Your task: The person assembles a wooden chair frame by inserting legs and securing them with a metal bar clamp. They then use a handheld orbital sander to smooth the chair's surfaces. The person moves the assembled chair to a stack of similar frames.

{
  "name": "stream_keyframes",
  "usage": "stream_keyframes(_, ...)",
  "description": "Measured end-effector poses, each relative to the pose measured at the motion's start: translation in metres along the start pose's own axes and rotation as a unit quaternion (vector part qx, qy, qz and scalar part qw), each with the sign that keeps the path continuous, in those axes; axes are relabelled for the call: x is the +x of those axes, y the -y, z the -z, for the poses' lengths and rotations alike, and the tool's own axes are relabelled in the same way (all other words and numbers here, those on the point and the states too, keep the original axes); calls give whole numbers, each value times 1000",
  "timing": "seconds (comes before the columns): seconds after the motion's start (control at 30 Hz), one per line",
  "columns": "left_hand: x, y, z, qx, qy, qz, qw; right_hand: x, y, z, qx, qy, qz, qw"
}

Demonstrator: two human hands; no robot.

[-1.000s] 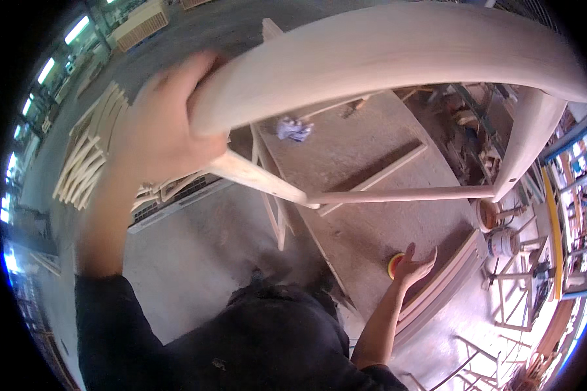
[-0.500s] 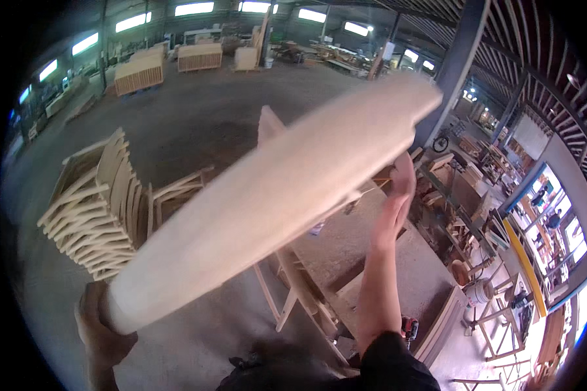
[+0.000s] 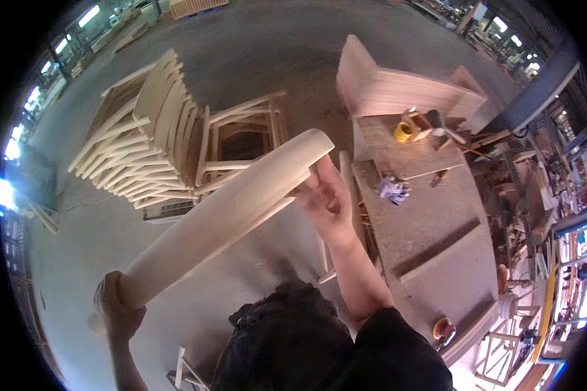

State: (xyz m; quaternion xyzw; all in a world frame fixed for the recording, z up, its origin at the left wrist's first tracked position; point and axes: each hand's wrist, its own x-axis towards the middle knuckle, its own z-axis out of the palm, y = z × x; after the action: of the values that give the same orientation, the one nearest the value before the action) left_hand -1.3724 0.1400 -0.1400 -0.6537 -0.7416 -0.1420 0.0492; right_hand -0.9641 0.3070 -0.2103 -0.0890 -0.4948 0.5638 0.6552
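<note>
A long, smoothly curved panel of pale bare wood (image 3: 225, 205) is held up in front of me, slanting from lower left to upper right. Its lower left end sits in the grip of my left hand (image 3: 119, 307). Near a notch at the upper right end, my right hand (image 3: 326, 201) holds the panel's edge, with some fingertips hidden behind the wood. To the right of the panel stands a worktable (image 3: 430, 234), with a crumpled cloth (image 3: 394, 190) lying on it.
Stacked wooden chair frames (image 3: 137, 137) stand at left, beside another wooden frame (image 3: 241, 133). A yellow cup (image 3: 403, 132) and a brush (image 3: 449, 133) are at the table's far end, before stacked curved panels (image 3: 404, 91). An orbital sander (image 3: 444, 331) rests near the table's near edge.
The panel has come down and nearer my body, and its right end has moved left. My right hand has shifted left with it. The view has tilted down, showing more of the table.
</note>
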Motion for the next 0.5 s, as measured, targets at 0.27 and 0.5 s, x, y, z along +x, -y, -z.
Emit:
stream_keyframes(0.27,43,56,-18,52,82,49,994,49,-91,-14,-17,-114,-125,985)
stream_keyframes(0.5,122,135,-79,82,214,70,971,70,-200,-38,-132,-192,-201,951)
